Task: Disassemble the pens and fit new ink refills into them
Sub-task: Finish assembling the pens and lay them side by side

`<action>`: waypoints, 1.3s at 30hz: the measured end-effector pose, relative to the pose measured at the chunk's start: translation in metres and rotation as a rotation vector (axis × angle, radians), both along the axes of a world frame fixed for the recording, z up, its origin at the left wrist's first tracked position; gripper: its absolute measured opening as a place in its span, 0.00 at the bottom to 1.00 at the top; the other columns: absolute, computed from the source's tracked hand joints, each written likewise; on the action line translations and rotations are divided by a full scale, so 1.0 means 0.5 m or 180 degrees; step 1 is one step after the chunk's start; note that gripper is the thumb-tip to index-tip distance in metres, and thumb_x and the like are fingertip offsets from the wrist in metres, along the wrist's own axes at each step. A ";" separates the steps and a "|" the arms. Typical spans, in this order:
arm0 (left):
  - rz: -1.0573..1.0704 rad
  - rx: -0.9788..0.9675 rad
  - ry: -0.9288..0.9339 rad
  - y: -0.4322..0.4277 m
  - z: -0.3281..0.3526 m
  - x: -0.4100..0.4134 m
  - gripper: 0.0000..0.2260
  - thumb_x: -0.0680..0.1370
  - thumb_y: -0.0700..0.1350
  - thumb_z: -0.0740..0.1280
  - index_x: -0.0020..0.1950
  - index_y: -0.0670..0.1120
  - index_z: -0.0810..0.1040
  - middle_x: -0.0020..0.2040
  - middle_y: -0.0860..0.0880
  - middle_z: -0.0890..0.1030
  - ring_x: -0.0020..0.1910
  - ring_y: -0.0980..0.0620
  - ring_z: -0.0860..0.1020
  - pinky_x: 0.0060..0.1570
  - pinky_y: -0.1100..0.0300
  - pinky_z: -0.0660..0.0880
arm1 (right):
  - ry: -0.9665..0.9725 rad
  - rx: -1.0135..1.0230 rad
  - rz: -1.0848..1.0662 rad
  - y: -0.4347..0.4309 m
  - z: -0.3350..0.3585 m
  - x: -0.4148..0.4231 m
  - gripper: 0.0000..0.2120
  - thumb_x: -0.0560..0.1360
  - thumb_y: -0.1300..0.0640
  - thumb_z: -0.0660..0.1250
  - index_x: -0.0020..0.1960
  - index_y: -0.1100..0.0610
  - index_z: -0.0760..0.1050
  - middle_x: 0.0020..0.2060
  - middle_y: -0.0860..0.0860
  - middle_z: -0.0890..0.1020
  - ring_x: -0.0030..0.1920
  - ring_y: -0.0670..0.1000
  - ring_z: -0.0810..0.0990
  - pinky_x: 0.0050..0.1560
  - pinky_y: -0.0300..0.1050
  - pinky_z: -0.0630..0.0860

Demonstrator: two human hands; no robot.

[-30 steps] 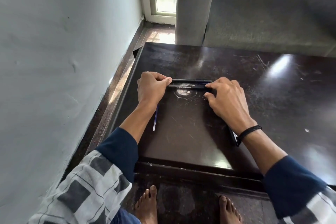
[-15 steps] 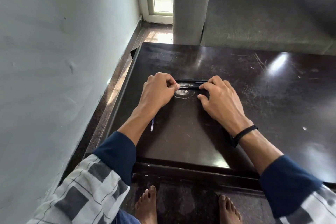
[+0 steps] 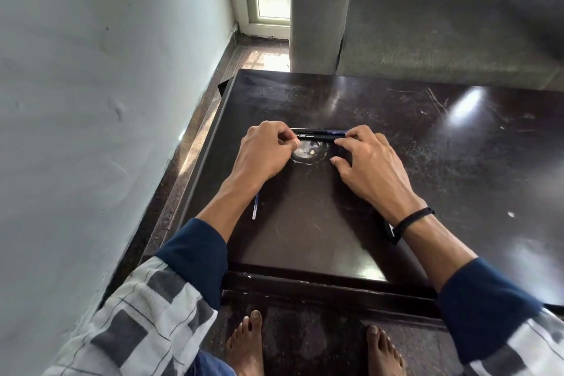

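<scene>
Pens (image 3: 317,134), two dark barrels with white lettering, lie side by side and touching, parallel to the table's near edge, in the left half of the table (image 3: 305,241) and about midway to its far edge.

Nearest, bare feet (image 3: 247,342) stand on the floor below the table's near edge. On the table, a thin blue refill (image 3: 255,207) lies close to the left edge, its far end hidden under the left forearm. A small dark object (image 3: 388,230) shows beneath the right wrist, which wears a black band (image 3: 415,218); what the object is cannot be told.

Further in, the left hand (image 3: 265,146) is curled, with thumb and forefinger pinching the left end of the nearer pen (image 3: 317,139). The right hand (image 3: 366,162) arches over the pens' right ends with its fingertips (image 3: 339,141) on them and its thumb held apart; whether it grips them cannot be told. A pale ring mark (image 3: 308,153) sits on the table just near of the pens, between the hands.

Beyond the far edge stands a grey sofa (image 3: 442,24).
</scene>
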State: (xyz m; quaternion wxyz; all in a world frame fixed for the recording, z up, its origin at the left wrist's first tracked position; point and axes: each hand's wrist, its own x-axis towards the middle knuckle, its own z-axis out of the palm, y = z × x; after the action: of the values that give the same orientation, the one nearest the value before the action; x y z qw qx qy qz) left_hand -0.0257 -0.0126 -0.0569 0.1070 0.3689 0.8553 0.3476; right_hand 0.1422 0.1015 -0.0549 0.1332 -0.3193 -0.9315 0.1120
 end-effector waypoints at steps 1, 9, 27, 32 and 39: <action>0.0007 -0.0009 -0.0016 0.000 0.000 -0.001 0.02 0.76 0.51 0.74 0.44 0.55 0.84 0.35 0.62 0.78 0.38 0.66 0.77 0.36 0.72 0.64 | 0.0012 -0.0033 -0.0009 0.003 0.004 0.001 0.18 0.79 0.52 0.71 0.66 0.56 0.80 0.63 0.52 0.77 0.60 0.60 0.76 0.62 0.56 0.75; -0.0066 -0.0021 -0.0133 -0.001 0.006 0.000 0.02 0.76 0.51 0.73 0.43 0.56 0.84 0.39 0.60 0.81 0.41 0.60 0.80 0.40 0.64 0.69 | -0.0151 -0.0250 -0.0381 0.057 0.046 0.033 0.05 0.73 0.53 0.74 0.48 0.49 0.82 0.46 0.47 0.79 0.51 0.56 0.81 0.45 0.46 0.69; 0.0256 0.0323 -0.0159 -0.006 0.027 0.003 0.05 0.76 0.51 0.73 0.40 0.56 0.84 0.33 0.62 0.83 0.38 0.64 0.80 0.42 0.66 0.72 | -0.0219 -0.0531 -0.0350 0.038 0.039 0.028 0.06 0.71 0.51 0.73 0.47 0.49 0.79 0.42 0.46 0.84 0.45 0.55 0.83 0.43 0.46 0.72; 0.0201 0.0684 -0.0746 -0.007 0.031 0.002 0.04 0.76 0.48 0.73 0.42 0.52 0.85 0.34 0.57 0.85 0.37 0.59 0.84 0.47 0.56 0.80 | 0.0380 -0.1425 -0.0607 0.043 0.044 0.020 0.06 0.68 0.49 0.76 0.40 0.49 0.81 0.33 0.44 0.83 0.37 0.47 0.82 0.38 0.43 0.73; -0.1032 0.0423 -0.2385 0.005 0.034 0.083 0.08 0.76 0.42 0.75 0.52 0.43 0.82 0.44 0.42 0.86 0.43 0.50 0.84 0.41 0.61 0.81 | 0.1496 -0.3219 -0.0511 0.024 0.064 0.004 0.04 0.73 0.63 0.74 0.42 0.58 0.80 0.35 0.56 0.83 0.29 0.45 0.79 0.31 0.34 0.75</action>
State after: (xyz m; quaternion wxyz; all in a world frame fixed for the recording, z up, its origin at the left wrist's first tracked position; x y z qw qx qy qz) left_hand 0.0160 -0.0102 -0.0397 0.4403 0.3529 0.6637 0.4910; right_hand 0.1442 0.1134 -0.0230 0.1756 -0.3797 -0.6800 0.6021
